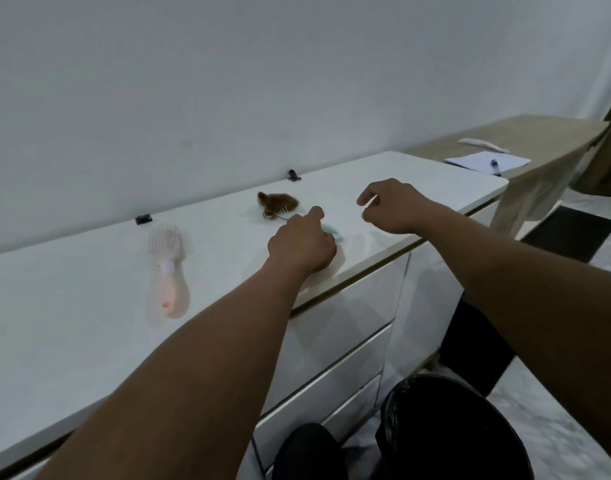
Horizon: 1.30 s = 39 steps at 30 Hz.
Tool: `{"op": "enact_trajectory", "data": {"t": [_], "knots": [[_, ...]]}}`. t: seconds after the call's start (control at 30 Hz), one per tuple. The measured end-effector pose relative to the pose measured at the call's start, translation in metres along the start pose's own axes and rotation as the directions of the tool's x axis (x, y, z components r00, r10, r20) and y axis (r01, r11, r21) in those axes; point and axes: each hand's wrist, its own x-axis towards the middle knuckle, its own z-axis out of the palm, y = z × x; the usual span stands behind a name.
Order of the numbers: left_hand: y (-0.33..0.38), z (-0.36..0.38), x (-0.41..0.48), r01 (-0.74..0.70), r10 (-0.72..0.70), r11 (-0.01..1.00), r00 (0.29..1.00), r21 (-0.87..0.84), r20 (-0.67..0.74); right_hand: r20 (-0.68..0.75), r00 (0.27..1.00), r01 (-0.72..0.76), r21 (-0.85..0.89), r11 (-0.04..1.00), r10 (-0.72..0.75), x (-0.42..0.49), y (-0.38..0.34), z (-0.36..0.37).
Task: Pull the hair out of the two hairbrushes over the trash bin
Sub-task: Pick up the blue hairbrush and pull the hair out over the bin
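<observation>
A pale green hairbrush [333, 232] lies on the white dresser top [89, 271], its head covered by a clump of brown hair [278, 201]. My left hand [302, 242] is closed around this brush's handle, which still rests on the surface. My right hand [390, 206] hovers just to the right, fingers curled and apart, holding nothing. A pink hairbrush [168, 271] lies further left on the dresser, bristles toward the wall, no hair visible in it. A black-lined trash bin [453, 431] stands on the floor at the lower right, below the dresser's drawers.
Two small black clips [293, 175] [143, 219] sit by the wall on the dresser. A wooden desk [526, 133] at the right holds paper [487, 161] and a pen. A dark mat [571, 233] lies on the floor.
</observation>
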Motion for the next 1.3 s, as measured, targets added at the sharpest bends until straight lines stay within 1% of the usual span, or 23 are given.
{"op": "enact_trajectory", "data": {"t": [0.1, 0.23, 0.37, 0.5, 0.57, 0.7, 0.83, 0.93, 1.03, 1.1, 1.2, 1.3], "knots": [[0.000, 0.012, 0.020, -0.022, 0.021, 0.998, 1.000, 0.055, 0.011, 0.007, 1.000, -0.011, 0.022, 1.000, 0.011, 0.015, 0.010, 0.011], [-0.001, 0.022, 0.042, 0.000, -0.002, 0.989, 1.000, 0.147, 0.014, -0.014, 1.000, -0.012, 0.050, 0.999, 0.013, 0.035, 0.020, 0.022], [-0.002, 0.024, 0.046, 0.025, -0.023, 0.987, 1.000, 0.161, -0.013, -0.015, 1.000, -0.011, 0.083, 0.997, 0.012, 0.045, 0.022, 0.030], [0.002, 0.015, 0.042, 0.094, -0.093, 0.988, 0.996, 0.123, -0.012, -0.010, 1.000, -0.002, 0.093, 0.996, 0.003, 0.040, 0.018, 0.031], [0.006, 0.010, 0.036, 0.110, -0.109, 0.991, 0.994, 0.075, -0.018, -0.009, 1.000, 0.003, 0.092, 0.996, -0.002, 0.033, 0.014, 0.027], [0.009, 0.001, 0.015, 0.090, -0.090, 0.996, 0.996, -0.020, -0.025, -0.002, 1.000, 0.005, 0.076, 0.997, -0.005, 0.011, 0.007, 0.011], [0.020, -0.008, -0.014, 0.015, -0.018, 0.998, 0.999, -0.065, -0.047, -0.008, 1.000, 0.002, 0.066, 0.998, -0.002, -0.022, 0.005, -0.012], [0.036, -0.005, -0.032, -0.100, 0.094, 0.991, 0.993, -0.090, -0.067, -0.042, 0.999, -0.027, 0.076, 0.997, 0.030, -0.053, 0.012, -0.027], [0.057, 0.008, -0.051, -0.231, 0.223, 0.970, 0.970, -0.081, -0.095, -0.091, 0.993, -0.070, 0.099, 0.993, 0.080, -0.084, 0.033, -0.040], [0.072, 0.021, -0.066, -0.322, 0.316, 0.944, 0.944, -0.068, -0.091, -0.131, 0.983, -0.115, 0.134, 0.984, 0.133, -0.105, 0.053, -0.047], [0.092, 0.047, -0.085, -0.438, 0.435, 0.891, 0.899, -0.119, -0.058, -0.163, 0.955, -0.215, 0.195, 0.957, 0.248, -0.132, 0.091, -0.051], [0.107, 0.082, -0.101, -0.503, 0.513, 0.848, 0.858, -0.169, 0.018, -0.146, 0.911, -0.333, 0.295, 0.895, 0.387, -0.156, 0.131, -0.045]]}}
